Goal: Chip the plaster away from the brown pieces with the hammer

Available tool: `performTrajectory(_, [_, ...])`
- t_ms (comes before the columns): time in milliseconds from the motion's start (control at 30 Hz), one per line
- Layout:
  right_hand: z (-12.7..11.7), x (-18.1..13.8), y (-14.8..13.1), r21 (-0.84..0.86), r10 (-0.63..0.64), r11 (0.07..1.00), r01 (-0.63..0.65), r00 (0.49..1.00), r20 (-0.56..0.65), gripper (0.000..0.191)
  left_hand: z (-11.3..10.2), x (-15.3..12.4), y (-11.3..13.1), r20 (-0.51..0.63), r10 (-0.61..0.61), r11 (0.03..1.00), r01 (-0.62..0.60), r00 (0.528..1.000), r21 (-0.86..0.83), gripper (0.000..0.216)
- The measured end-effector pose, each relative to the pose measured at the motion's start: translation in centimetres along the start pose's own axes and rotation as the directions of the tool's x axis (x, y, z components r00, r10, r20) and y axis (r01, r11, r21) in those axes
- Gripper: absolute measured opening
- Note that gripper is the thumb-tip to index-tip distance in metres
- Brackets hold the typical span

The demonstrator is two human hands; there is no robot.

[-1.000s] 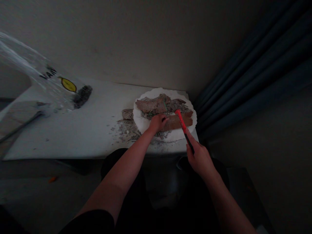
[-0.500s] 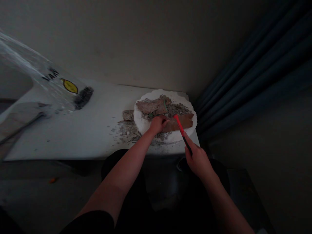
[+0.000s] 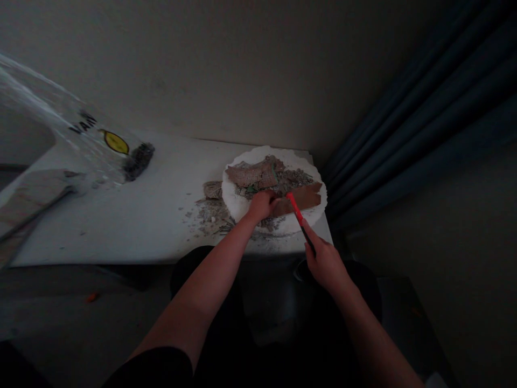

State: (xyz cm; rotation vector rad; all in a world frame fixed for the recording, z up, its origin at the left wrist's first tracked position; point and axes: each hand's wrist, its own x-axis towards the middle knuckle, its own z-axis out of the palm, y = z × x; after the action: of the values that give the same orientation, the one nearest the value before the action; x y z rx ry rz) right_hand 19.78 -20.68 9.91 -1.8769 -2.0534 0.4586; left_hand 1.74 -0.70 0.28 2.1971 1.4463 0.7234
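A white foam disc (image 3: 242,207) lies at the right end of a white table (image 3: 121,215). Brown, crumbly flat pieces (image 3: 252,175) and grit cover its top. My left hand (image 3: 262,205) is closed on the left end of a long brown piece (image 3: 307,196) on the disc. My right hand (image 3: 325,264) grips the black handle of a red tool (image 3: 294,207) whose tip rests on that brown piece, right beside my left fingers.
Crumbs and a smaller brown chunk (image 3: 212,189) lie on the table left of the disc. A clear plastic bag (image 3: 81,140) with a yellow label lies at the table's left end. Dark blue curtains (image 3: 404,134) hang at the right. A plain wall stands behind.
The red tool's tip has slid left along the brown piece toward my left hand. My right hand has drawn slightly left with it. My left hand has stayed in place.
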Motion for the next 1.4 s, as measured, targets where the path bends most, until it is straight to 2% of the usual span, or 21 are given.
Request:
performTrajectory(167, [0.0, -0.1, -0.1, 0.007, -0.013, 1.0, 0.013, 0.999, -0.044, 0.066, -0.1, 0.0, 0.2, 0.029, 0.031, 0.999, -0.032, 0.999, 0.027, 0.023])
performTrajectory(333, [0.0, -0.4, -0.2, 0.012, -0.009, 1.0, 0.009, 0.999, -0.031, 0.065, -0.1, -0.3, 0.3, -0.03, 0.019, 1.0, -0.02, 0.999, -0.024, 0.022])
performTrajectory(433, [0.5, -0.6, 0.1, 0.022, 0.006, 1.0, -0.005, 0.999, -0.043, 0.066, -0.6, -0.6, 0.4, -0.072, 0.048, 0.999, -0.049, 0.996, -0.006, 0.041])
performTrajectory(533, [1.2, -0.6, 0.3, 0.05, -0.004, 0.999, 0.006, 0.999, -0.036, 0.068, -1.3, -1.2, 0.6, -0.04, 0.102, 0.991, -0.098, 0.994, 0.093, 0.061])
performTrajectory(633, [1.3, -0.5, 0.2, 0.054, -0.023, 0.998, 0.024, 1.0, -0.017, 0.067, -1.8, -1.7, 0.7, -0.026, 0.063, 0.982, -0.057, 0.998, 0.179, 0.071])
performTrajectory(800, [1.0, -0.4, 0.1, 0.029, -0.01, 1.0, 0.011, 0.999, -0.047, 0.068, -1.9, -1.9, 0.6, -0.012, 0.056, 0.977, -0.052, 0.998, 0.206, 0.074])
performTrajectory(967, [2.1, -0.9, 0.5, 0.064, -0.005, 0.998, 0.004, 1.0, 0.015, 0.064, -1.8, -1.7, 0.7, 0.008, 0.026, 0.978, -0.027, 1.0, 0.209, 0.072])
performTrajectory(1133, [2.8, -1.1, 0.7, 0.092, -0.01, 0.996, 0.018, 0.997, -0.079, 0.066, -2.0, -1.8, 0.8, 0.014, 0.037, 0.978, -0.04, 0.999, 0.205, 0.073])
performTrajectory(1267, [3.2, -0.9, 0.8, 0.067, -0.015, 0.998, 0.016, 1.0, -0.015, 0.066, -2.1, -1.8, 0.9, 0.028, 0.001, 0.98, -0.007, 1.0, 0.197, 0.076])
performTrajectory(1400, [3.3, -0.9, 0.7, 0.022, -0.002, 1.0, 0.003, 0.999, -0.048, 0.066, -2.0, -1.8, 0.8, 0.027, 0.019, 0.982, -0.024, 0.999, 0.188, 0.08])
